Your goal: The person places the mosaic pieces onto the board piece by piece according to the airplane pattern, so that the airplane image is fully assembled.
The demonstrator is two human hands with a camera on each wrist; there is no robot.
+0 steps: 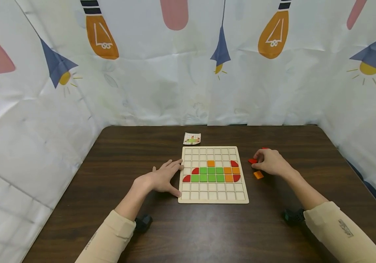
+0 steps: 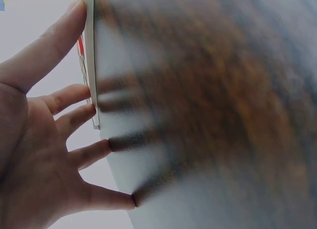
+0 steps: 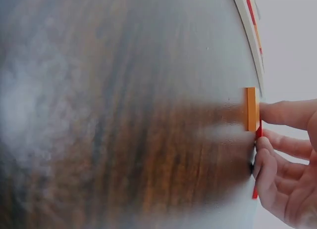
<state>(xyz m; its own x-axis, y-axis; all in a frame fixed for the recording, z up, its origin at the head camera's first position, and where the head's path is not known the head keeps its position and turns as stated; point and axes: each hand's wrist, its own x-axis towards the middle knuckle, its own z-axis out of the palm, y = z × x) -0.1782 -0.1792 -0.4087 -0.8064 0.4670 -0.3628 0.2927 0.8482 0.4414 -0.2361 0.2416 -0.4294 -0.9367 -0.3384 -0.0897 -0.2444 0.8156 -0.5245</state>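
Note:
A pale grid board [image 1: 212, 197] lies on the table, holding green square tiles [image 1: 211, 178], orange square tiles [image 1: 210, 163] and red quarter-round tiles [image 1: 234, 163]. My left hand [image 1: 161, 178], fingers spread, rests along the board's left edge; the left wrist view has its thumb and fingertips right at the rim. Right of the board, my right hand [image 1: 271, 162] has thumb and curled fingers around a red tile [image 1: 252, 160] low on the table, partly hidden by the fingers. Just in front of that hand lies a loose orange tile [image 1: 258, 175], seen edge-on in the right wrist view.
Behind the board lies a small picture card [image 1: 192, 138] with a tile pattern. Another red piece [image 1: 265, 148] shows just beyond the right hand. The dark wooden table [image 1: 135, 146] reaches back to a printed curtain [image 1: 175, 91].

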